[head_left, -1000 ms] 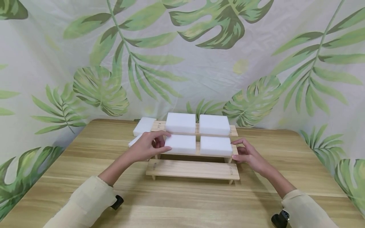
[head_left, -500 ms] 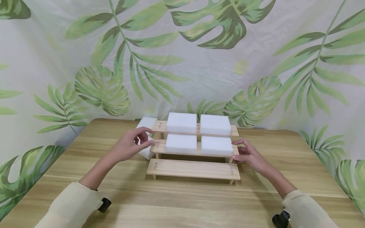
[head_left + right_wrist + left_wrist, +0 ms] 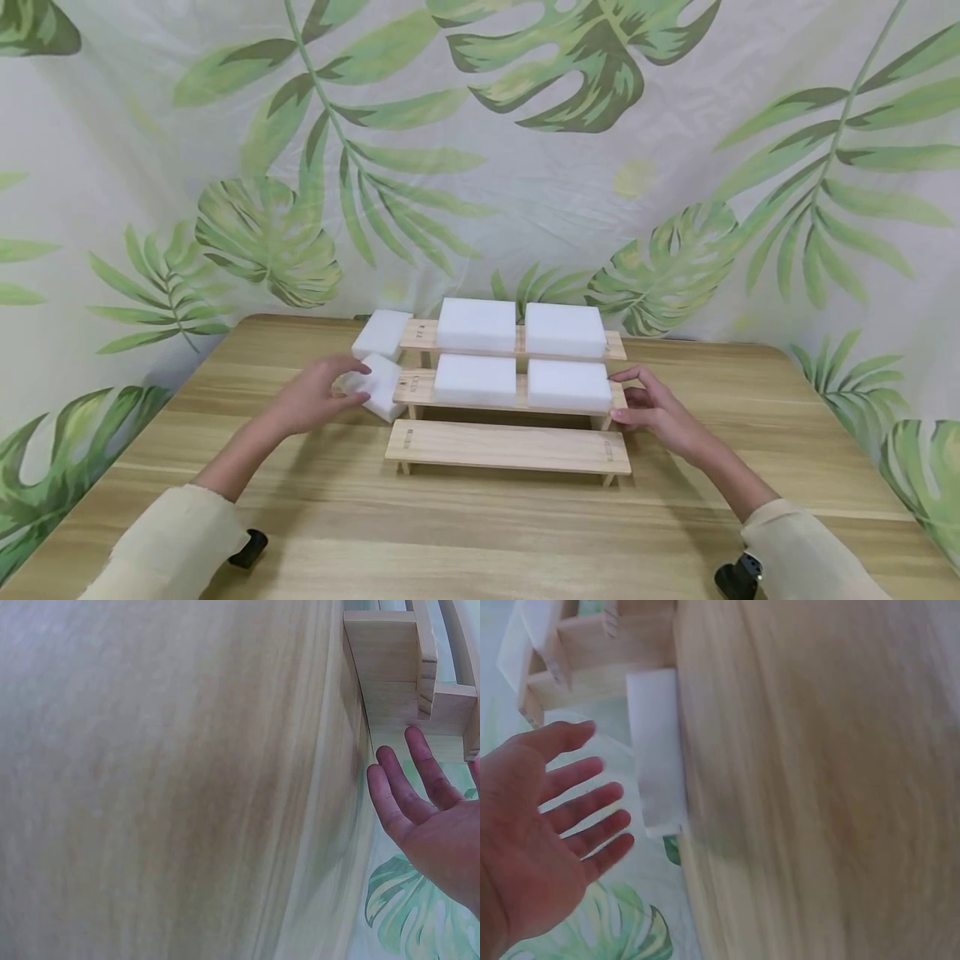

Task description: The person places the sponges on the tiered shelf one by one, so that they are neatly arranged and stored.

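Note:
In the head view my left hand [image 3: 315, 398] reaches toward a white foam block [image 3: 384, 388] standing tilted at the left of a stepped wooden rack. Its fingers are spread; in the left wrist view a gap shows between the fingertips and a white block [image 3: 657, 754]. My right hand [image 3: 654, 414] is at the right end of the rack's middle shelf [image 3: 420, 386], thumb and forefinger touching that end, the other fingers extended below. Two white blocks sit on this shelf, a left one [image 3: 476, 379] and a right one [image 3: 568, 385].
Two more white blocks, left [image 3: 476, 323] and right [image 3: 565, 329], lie on the rear shelf [image 3: 420, 335]. Another white block [image 3: 381, 333] is behind the tilted one. The low front shelf [image 3: 510, 443] is bare. Everything stands on a wooden table [image 3: 480, 533] before a leaf-patterned cloth [image 3: 525, 208].
My left hand has let go of the left block on the middle shelf and moved left and slightly down to the tilted block. My right hand has stayed at the shelf end.

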Action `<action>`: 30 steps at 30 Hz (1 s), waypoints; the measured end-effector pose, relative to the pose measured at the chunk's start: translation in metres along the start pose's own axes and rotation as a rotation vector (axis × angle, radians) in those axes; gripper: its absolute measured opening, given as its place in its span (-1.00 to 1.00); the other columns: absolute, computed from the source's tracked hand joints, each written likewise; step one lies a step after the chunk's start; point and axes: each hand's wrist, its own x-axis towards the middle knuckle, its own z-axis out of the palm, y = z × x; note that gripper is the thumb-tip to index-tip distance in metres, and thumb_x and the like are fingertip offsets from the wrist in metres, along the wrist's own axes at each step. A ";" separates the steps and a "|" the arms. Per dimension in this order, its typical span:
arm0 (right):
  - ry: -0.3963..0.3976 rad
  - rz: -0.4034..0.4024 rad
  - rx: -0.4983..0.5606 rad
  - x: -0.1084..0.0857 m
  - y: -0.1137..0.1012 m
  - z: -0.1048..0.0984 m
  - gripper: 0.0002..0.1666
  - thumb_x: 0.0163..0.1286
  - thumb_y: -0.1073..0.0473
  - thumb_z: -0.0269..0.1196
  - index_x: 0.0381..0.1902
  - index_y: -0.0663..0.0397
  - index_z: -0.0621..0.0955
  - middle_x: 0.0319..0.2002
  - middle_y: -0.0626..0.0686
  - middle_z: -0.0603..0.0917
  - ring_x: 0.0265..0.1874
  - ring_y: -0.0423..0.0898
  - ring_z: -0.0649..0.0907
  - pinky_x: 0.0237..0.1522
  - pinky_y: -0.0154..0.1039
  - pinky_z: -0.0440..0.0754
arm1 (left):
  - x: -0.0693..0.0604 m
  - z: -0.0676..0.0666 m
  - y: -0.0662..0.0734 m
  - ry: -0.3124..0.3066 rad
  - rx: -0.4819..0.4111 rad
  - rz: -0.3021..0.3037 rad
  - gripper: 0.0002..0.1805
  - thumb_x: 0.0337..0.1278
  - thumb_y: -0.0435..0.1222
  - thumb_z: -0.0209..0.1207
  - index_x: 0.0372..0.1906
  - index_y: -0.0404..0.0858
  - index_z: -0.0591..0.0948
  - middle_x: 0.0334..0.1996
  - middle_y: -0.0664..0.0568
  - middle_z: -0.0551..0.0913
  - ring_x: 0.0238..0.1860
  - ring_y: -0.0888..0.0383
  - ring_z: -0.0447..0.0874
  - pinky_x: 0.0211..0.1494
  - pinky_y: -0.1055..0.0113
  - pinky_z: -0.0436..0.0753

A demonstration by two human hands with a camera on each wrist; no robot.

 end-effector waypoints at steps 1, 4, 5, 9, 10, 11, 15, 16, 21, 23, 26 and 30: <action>0.001 0.002 -0.002 0.000 0.000 0.000 -0.37 0.44 0.29 0.25 0.34 0.38 0.26 0.04 0.39 0.64 -0.09 -0.06 0.69 -0.02 -0.03 0.69 | 0.000 0.001 -0.003 -0.018 0.020 0.007 -0.66 0.26 -0.36 0.37 0.02 -0.51 0.67 0.07 -0.39 0.66 0.16 -0.36 0.60 0.17 -0.25 0.57; -0.001 -0.001 -0.005 0.001 0.001 0.000 -0.37 0.44 0.28 0.25 0.34 0.38 0.26 0.05 0.40 0.64 -0.09 -0.07 0.69 -0.02 -0.03 0.69 | -0.002 0.003 -0.011 -0.047 0.061 0.032 -0.65 0.22 -0.34 0.40 0.00 -0.51 0.67 0.09 -0.44 0.63 0.19 -0.41 0.56 0.23 -0.29 0.52; 0.000 -0.001 -0.004 0.001 0.000 0.000 -0.37 0.44 0.28 0.25 0.34 0.37 0.26 0.06 0.40 0.64 -0.09 -0.07 0.69 -0.02 -0.04 0.69 | -0.003 0.003 -0.012 -0.047 0.069 0.036 -0.66 0.22 -0.34 0.41 -0.01 -0.50 0.67 0.10 -0.45 0.62 0.20 -0.42 0.56 0.24 -0.29 0.51; 0.001 -0.002 0.003 0.001 0.001 0.001 -0.37 0.44 0.29 0.25 0.33 0.38 0.26 0.04 0.38 0.64 -0.09 -0.06 0.68 -0.03 -0.04 0.68 | -0.005 0.002 -0.014 -0.043 0.084 0.035 -0.67 0.21 -0.34 0.41 -0.03 -0.48 0.67 0.13 -0.48 0.59 0.18 -0.43 0.56 0.21 -0.29 0.53; 0.000 -0.006 0.005 0.001 0.001 0.001 -0.37 0.44 0.29 0.25 0.34 0.38 0.25 0.04 0.38 0.65 -0.09 -0.05 0.68 -0.03 -0.04 0.68 | -0.006 0.002 -0.014 -0.042 0.087 0.032 -0.67 0.21 -0.34 0.40 -0.03 -0.48 0.67 0.13 -0.47 0.58 0.17 -0.42 0.57 0.20 -0.28 0.54; 0.002 -0.004 0.007 0.001 0.001 0.001 -0.37 0.44 0.29 0.25 0.33 0.38 0.26 0.03 0.37 0.65 -0.09 -0.05 0.68 -0.03 -0.04 0.69 | -0.006 0.001 -0.013 -0.043 0.089 0.026 -0.67 0.22 -0.33 0.40 -0.03 -0.47 0.67 0.13 -0.46 0.59 0.14 -0.40 0.59 0.18 -0.27 0.56; 0.002 -0.005 0.008 0.001 0.000 0.001 -0.37 0.44 0.30 0.25 0.34 0.38 0.25 0.03 0.37 0.65 -0.09 -0.04 0.68 -0.03 -0.04 0.68 | -0.010 -0.002 -0.012 -0.055 0.083 -0.008 -0.68 0.25 -0.33 0.39 -0.02 -0.48 0.67 0.05 -0.35 0.63 -0.03 -0.24 0.66 0.01 -0.11 0.65; 0.002 -0.004 0.008 0.000 0.000 0.001 -0.36 0.44 0.29 0.25 0.34 0.37 0.25 0.04 0.37 0.65 -0.09 -0.04 0.68 -0.03 -0.05 0.68 | -0.011 -0.003 -0.011 -0.060 0.078 -0.018 -0.68 0.25 -0.33 0.39 -0.03 -0.48 0.67 0.00 -0.31 0.64 -0.10 -0.18 0.66 -0.05 -0.05 0.66; -0.001 -0.005 0.010 0.000 0.001 0.001 -0.36 0.45 0.30 0.24 0.35 0.38 0.24 0.06 0.40 0.64 -0.07 -0.03 0.68 -0.03 -0.05 0.69 | -0.016 -0.010 -0.006 -0.074 0.058 -0.064 -0.73 0.27 -0.35 0.35 -0.06 -0.48 0.67 -0.26 -0.09 0.66 -0.32 0.07 0.59 -0.26 0.17 0.60; -0.002 -0.009 0.010 0.000 0.001 0.001 -0.36 0.45 0.30 0.24 0.35 0.39 0.24 0.06 0.40 0.64 -0.06 -0.01 0.68 -0.02 -0.05 0.69 | -0.018 -0.012 -0.004 -0.061 0.079 -0.071 -0.73 0.27 -0.34 0.35 -0.05 -0.47 0.67 -0.27 -0.08 0.65 -0.31 0.06 0.60 -0.26 0.16 0.61; 0.001 -0.008 0.012 0.001 0.001 0.001 -0.36 0.44 0.30 0.25 0.35 0.38 0.25 0.05 0.39 0.64 -0.06 0.00 0.68 -0.03 -0.04 0.69 | -0.022 -0.015 -0.005 -0.032 0.121 -0.063 -0.68 0.24 -0.33 0.39 -0.02 -0.47 0.67 -0.15 -0.19 0.65 -0.19 -0.10 0.65 -0.14 0.01 0.66; 0.001 -0.007 0.013 0.001 0.001 0.001 -0.36 0.44 0.30 0.25 0.35 0.38 0.25 0.04 0.39 0.64 -0.06 0.01 0.68 -0.03 -0.04 0.69 | -0.024 -0.015 -0.009 -0.015 0.150 -0.035 -0.56 0.14 -0.28 0.47 0.02 -0.49 0.66 0.05 -0.37 0.59 0.03 -0.32 0.63 0.07 -0.20 0.62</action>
